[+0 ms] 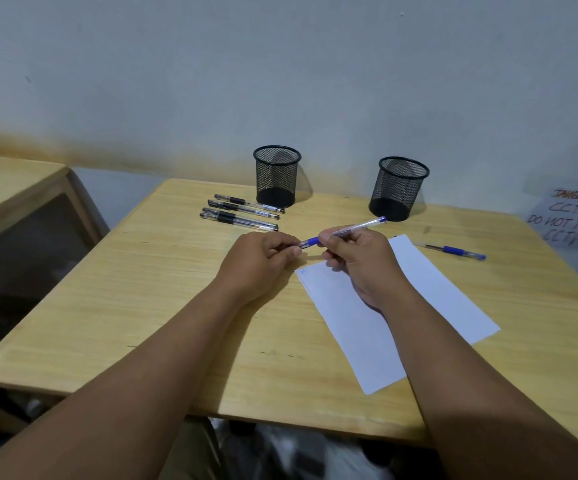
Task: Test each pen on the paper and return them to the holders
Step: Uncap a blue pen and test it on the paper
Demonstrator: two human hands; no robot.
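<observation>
A blue pen (356, 229) with a clear barrel is held level above the table between both hands. My right hand (360, 261) grips its barrel; my left hand (259, 261) pinches its tip end, where the cap sits or is held. The white paper (429, 292) lies under my right wrist, with a small blue mark near its top left corner. Two black mesh holders stand at the back, the left holder (276, 176) and the right holder (398, 188); both look empty. Several black pens (242, 211) lie in a row beside the left holder. Another blue pen (453, 251) lies right of the paper.
The wooden table (142, 306) stands against a pale wall. A second wooden table (7, 181) is at the left. A handwritten sign (571, 216) about CCTV leans at the far right beyond the table edge.
</observation>
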